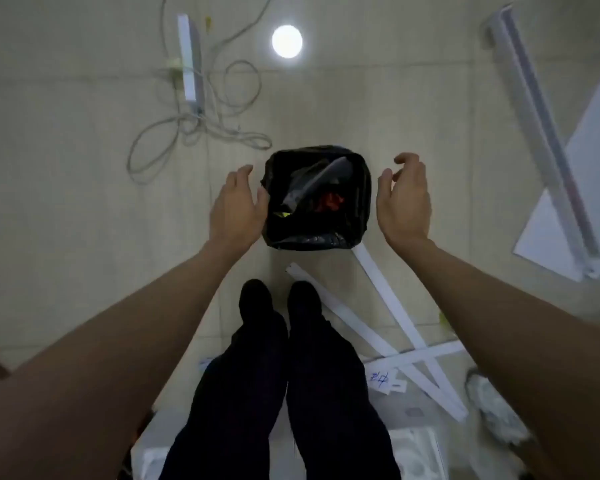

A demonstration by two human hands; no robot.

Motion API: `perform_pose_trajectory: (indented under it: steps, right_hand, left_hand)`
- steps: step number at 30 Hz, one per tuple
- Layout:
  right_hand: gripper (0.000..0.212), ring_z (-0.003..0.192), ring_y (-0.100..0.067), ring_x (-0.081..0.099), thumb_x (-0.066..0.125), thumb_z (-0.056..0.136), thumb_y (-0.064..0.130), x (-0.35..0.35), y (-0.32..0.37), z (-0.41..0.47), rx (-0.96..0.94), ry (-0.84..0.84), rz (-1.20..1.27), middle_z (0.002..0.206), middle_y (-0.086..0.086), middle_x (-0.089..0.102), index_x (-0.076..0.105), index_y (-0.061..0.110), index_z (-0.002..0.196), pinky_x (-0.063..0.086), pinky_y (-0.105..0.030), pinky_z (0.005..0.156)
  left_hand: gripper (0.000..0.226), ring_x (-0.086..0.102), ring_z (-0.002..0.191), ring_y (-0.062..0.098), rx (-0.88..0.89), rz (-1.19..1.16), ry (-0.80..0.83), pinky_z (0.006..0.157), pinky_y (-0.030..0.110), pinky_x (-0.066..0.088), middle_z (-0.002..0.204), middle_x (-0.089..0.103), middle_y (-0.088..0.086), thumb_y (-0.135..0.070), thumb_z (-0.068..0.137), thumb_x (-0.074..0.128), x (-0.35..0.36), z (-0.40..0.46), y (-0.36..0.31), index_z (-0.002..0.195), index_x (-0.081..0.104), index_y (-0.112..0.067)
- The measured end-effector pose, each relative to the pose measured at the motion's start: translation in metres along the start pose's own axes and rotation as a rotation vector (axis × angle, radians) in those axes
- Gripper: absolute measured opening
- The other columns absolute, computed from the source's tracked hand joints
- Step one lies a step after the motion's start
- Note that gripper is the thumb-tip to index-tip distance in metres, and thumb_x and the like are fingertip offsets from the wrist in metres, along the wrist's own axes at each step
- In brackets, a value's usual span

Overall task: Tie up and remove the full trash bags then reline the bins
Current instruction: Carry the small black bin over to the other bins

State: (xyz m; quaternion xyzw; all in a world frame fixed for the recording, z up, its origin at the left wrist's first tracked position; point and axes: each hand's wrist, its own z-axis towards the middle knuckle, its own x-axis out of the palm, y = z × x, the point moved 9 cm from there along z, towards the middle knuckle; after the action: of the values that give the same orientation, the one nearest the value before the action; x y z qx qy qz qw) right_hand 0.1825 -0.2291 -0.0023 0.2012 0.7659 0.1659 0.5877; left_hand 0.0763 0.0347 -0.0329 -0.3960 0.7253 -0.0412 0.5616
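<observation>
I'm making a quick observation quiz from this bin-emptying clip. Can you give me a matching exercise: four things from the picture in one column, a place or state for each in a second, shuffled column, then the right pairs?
Things:
1. trash bag
2. left hand
3. cable
4. white strips

Places or states:
A. coiled loosely on the floor, beyond the bin
B. black, lining the bin, mouth open, rubbish inside
C. crossed on the floor, by the person's feet
D. open, at the bin's left edge

Pairs: 1-B, 2-D, 3-A, 4-C
</observation>
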Motion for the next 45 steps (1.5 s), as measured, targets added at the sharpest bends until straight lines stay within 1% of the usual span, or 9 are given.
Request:
perform_pose_trajectory:
  steps: [7,10,13,16,23,30,34,38,45]
  right_hand:
    - [0.035,0.099,-0.026,0.057,0.034,0.104,0.034,0.092,-0.072,0.003,0.127,0.051,0.024,0.117,-0.008,0.055,0.046,0.012,0.127,0.048,-0.042,0.080]
    - [0.035,0.100,-0.024,0.056,0.029,0.105,0.037,0.119,-0.092,-0.003,0.155,0.098,0.050,0.117,-0.005,0.057,0.047,0.014,0.126,0.042,-0.035,0.077]
    - [0.033,0.085,-0.021,0.055,0.026,0.106,0.038,0.132,-0.096,-0.009,0.127,0.097,0.087,0.099,0.001,0.058,0.049,0.015,0.115,0.035,-0.033,0.069]
    - [0.029,0.072,-0.022,0.053,0.026,0.106,0.036,0.141,-0.094,-0.018,0.082,0.126,0.100,0.084,0.002,0.055,0.046,0.015,0.105,0.037,-0.036,0.062]
    - [0.026,0.061,-0.023,0.046,0.026,0.107,0.029,0.146,-0.095,-0.018,0.097,0.101,0.124,0.070,-0.001,0.048,0.039,0.014,0.091,0.029,-0.033,0.056]
    - [0.028,0.054,-0.016,0.039,0.027,0.107,0.026,0.139,-0.087,-0.011,0.034,0.082,0.125,0.064,0.002,0.043,0.039,0.012,0.086,0.024,-0.033,0.051]
    - [0.025,0.051,-0.012,0.039,0.029,0.107,0.025,0.124,-0.073,-0.015,-0.002,0.060,0.082,0.061,0.005,0.041,0.038,0.015,0.085,0.020,-0.025,0.046]
    - [0.022,0.050,-0.011,0.039,0.029,0.107,0.025,0.090,-0.048,-0.027,-0.022,0.071,0.032,0.060,0.008,0.041,0.038,0.016,0.088,0.018,-0.030,0.045]
    - [0.024,0.056,-0.028,0.047,0.031,0.105,0.020,-0.024,0.037,-0.058,-0.115,0.056,-0.005,0.069,-0.004,0.052,0.044,0.007,0.121,0.034,-0.036,0.052]
  left_hand:
    - [0.041,0.057,0.106,0.024,-0.113,-0.051,0.036,0.081,0.029,0.036,0.129,0.054,0.008,-0.034,0.105,0.033,0.089,0.022,0.053,0.140,0.041,-0.014]
    - [0.035,0.056,0.098,0.023,-0.101,-0.039,0.017,0.075,0.027,0.034,0.113,0.059,0.006,-0.033,0.106,0.031,0.107,0.025,0.061,0.127,0.050,-0.012]
    - [0.030,0.053,0.078,0.016,-0.075,-0.073,-0.019,0.065,0.023,0.029,0.089,0.054,-0.002,-0.029,0.106,0.031,0.114,0.024,0.062,0.108,0.053,-0.010]
    - [0.026,0.045,0.061,0.004,-0.086,-0.129,-0.059,0.055,0.019,0.026,0.073,0.048,-0.011,-0.028,0.106,0.032,0.116,0.021,0.064,0.098,0.052,-0.013]
    - [0.029,0.045,0.055,0.003,-0.052,-0.139,-0.069,0.052,0.009,0.034,0.064,0.045,-0.013,-0.029,0.106,0.032,0.114,0.020,0.070,0.087,0.050,-0.017]
    - [0.025,0.044,0.052,0.006,-0.034,-0.162,-0.089,0.049,0.014,0.032,0.060,0.043,-0.011,-0.031,0.105,0.035,0.110,0.019,0.072,0.084,0.044,-0.021]
    - [0.019,0.044,0.054,0.005,-0.065,-0.155,-0.082,0.047,0.016,0.028,0.063,0.045,-0.012,-0.031,0.104,0.036,0.098,0.012,0.067,0.090,0.044,-0.020]
    - [0.018,0.044,0.056,0.005,-0.088,-0.138,-0.082,0.048,0.023,0.027,0.067,0.046,-0.008,-0.028,0.103,0.040,0.062,-0.006,0.050,0.090,0.043,-0.016]
    - [0.017,0.046,0.055,0.012,-0.086,-0.156,-0.141,0.051,0.029,0.029,0.065,0.048,-0.004,-0.021,0.102,0.044,-0.063,-0.054,-0.024,0.086,0.043,-0.014]
